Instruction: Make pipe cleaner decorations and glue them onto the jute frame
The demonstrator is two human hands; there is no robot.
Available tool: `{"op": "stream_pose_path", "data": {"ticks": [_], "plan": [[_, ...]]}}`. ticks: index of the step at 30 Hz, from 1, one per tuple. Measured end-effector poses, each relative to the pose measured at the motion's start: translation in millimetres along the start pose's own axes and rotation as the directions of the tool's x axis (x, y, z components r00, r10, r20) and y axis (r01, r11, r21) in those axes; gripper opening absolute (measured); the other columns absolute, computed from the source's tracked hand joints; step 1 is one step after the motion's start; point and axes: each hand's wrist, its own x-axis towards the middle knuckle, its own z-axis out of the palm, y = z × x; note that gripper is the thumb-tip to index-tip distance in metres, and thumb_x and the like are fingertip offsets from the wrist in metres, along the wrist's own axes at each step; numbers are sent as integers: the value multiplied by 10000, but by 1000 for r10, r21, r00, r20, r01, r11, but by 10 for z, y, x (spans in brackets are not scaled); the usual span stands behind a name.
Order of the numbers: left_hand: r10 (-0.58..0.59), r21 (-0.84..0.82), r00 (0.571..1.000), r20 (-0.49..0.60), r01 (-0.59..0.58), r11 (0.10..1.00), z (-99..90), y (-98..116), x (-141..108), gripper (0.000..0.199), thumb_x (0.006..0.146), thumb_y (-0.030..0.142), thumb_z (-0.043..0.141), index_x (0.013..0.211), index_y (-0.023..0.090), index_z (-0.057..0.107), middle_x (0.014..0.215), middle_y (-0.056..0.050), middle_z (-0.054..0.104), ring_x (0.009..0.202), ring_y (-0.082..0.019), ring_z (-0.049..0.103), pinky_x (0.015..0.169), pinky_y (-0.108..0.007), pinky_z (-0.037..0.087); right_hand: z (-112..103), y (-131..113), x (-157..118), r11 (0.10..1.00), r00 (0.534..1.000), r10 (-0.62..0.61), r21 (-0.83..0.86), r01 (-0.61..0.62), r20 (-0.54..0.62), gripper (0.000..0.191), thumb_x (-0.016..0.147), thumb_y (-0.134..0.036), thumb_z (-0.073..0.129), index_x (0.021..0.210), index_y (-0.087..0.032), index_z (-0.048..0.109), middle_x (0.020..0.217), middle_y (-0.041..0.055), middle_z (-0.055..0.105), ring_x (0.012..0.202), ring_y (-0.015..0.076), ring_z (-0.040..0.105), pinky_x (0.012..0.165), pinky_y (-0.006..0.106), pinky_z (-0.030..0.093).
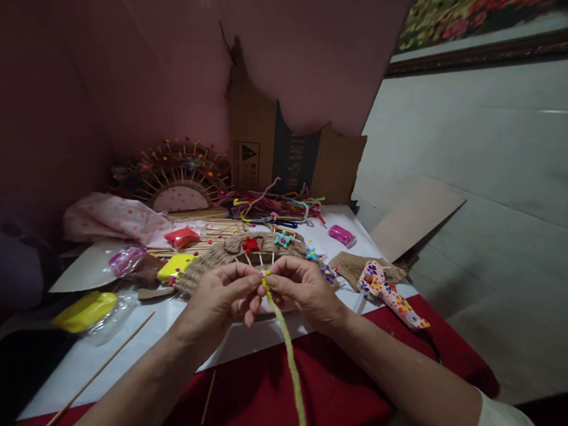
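A yellow pipe cleaner (287,346) hangs down from between my two hands toward the front edge of the picture. Its upper end is bent small, and the thumb and fingers of my left hand (234,291) pinch it there. My right hand (304,288) pinches the same end from the other side, fingertips nearly touching the left ones. Just behind the hands lies a twine-wrapped half-round piece (218,256) with sticks set in it; a red flower (251,244) and a light-blue flower (283,239) sit on its rim. My hands hide its middle.
A finished-looking fan-shaped piece (182,197) leans at the back beside torn cardboard (257,142). Many coloured pipe cleaners (283,203) lie heaped before it. Yellow clay packs (86,311) and a bamboo stick (96,375) are at left; flowered cloth (389,293) lies right. A pink pack (342,235) lies nearby.
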Motion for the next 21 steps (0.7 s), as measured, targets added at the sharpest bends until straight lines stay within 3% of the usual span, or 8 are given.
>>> {"op": "stream_pose_path", "data": {"ticks": [5, 12, 21], "plan": [[6, 20, 1000, -20, -5, 1000, 17, -8, -9, 183, 716, 281, 681, 716, 133, 574, 591, 17, 590, 416, -59, 498, 375, -156, 401, 0, 8, 5, 998, 999, 29, 61, -28, -18, 234, 668, -346, 722, 704, -155, 591, 597, -23, 591, 476, 66, 446, 460, 202, 349], [142, 172, 988, -56, -131, 976, -27, -6, -7, 169, 737, 282, 674, 769, 137, 593, 584, 29, 577, 458, -61, 491, 433, -172, 410, -25, 15, 29, 996, 997, 50, 76, -46, -51, 204, 655, -305, 730, 679, -154, 594, 528, -43, 546, 440, 62, 428, 443, 202, 340], [53, 112, 996, -71, -45, 993, -2, -35, 4, 177, 683, 248, 705, 697, 129, 575, 529, 16, 605, 422, -76, 526, 429, -185, 432, -16, 8, 3, 995, 996, 82, 53, -80, -28, 214, 660, -319, 731, 699, -152, 604, 560, -37, 565, 467, 61, 451, 453, 192, 347]]}}
